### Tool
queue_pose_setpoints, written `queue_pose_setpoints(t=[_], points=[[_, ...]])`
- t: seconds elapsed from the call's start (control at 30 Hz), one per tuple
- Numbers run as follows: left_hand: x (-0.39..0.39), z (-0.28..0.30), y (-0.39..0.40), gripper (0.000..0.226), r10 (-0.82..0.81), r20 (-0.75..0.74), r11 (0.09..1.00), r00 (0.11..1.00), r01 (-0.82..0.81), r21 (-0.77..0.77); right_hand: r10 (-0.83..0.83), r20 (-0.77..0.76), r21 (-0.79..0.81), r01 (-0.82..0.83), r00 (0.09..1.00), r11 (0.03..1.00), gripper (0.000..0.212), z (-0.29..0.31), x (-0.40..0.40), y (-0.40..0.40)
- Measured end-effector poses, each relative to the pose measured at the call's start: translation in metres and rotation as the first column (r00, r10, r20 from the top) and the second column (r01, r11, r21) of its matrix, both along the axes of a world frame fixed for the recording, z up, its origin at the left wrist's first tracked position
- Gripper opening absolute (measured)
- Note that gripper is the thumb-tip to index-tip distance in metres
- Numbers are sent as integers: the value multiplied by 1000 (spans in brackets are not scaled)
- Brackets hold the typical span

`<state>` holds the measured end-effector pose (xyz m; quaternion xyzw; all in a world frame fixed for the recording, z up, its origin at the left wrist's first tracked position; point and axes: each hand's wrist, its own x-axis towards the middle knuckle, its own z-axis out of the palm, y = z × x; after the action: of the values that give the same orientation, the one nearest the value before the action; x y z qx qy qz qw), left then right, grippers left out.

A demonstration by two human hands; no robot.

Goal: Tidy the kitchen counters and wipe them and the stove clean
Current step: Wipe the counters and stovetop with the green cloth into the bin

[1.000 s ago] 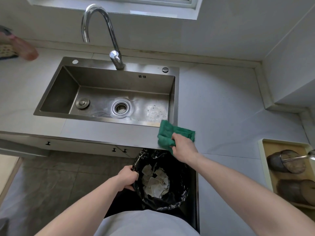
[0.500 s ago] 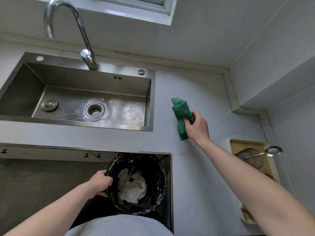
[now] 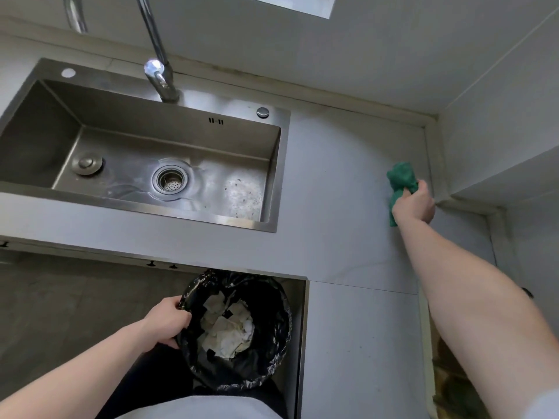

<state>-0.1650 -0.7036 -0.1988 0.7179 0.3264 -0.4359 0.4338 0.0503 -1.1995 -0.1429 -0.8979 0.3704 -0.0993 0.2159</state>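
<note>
A grey counter (image 3: 348,182) runs under pale wall tiles, with one steel sink (image 3: 281,176) sunk into it, well to the left of your right hand (image 3: 413,205). That hand is stretched far out to the back corner, fingers curled round one bunched green cloth (image 3: 400,179), which is pressed on the counter just beside the raised edge strip at the wall. Your two hands are well apart. Your left hand (image 3: 165,323) is low and close to your body, gripping the rim of one bin (image 3: 272,343) lined with a black bag and holding crumpled white paper; the bin sits below the counter's front edge. Above and beyond your left hand, the sink shows one drain strainer (image 3: 170,179), one loose plug (image 3: 86,163) to its left, and one tap (image 3: 157,77) at the back rim.
</note>
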Motion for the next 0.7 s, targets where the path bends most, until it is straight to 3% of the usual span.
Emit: queue_pose_setpoints(t=[0.3, 0.57, 0.7], points=[[10, -2, 4, 34, -18, -20, 1000, 1000, 18, 21, -171, -6, 272, 167, 985, 948, 35, -46, 55, 9], [12, -2, 4, 36, -13, -20, 1000, 1000, 13, 7, 16, -155, 326, 36, 988, 945, 47, -67, 102, 17], [14, -2, 5, 35, -15, -24, 1000, 1000, 15, 10, 222, -191, 271, -166, 956, 948, 49, -65, 106, 34]])
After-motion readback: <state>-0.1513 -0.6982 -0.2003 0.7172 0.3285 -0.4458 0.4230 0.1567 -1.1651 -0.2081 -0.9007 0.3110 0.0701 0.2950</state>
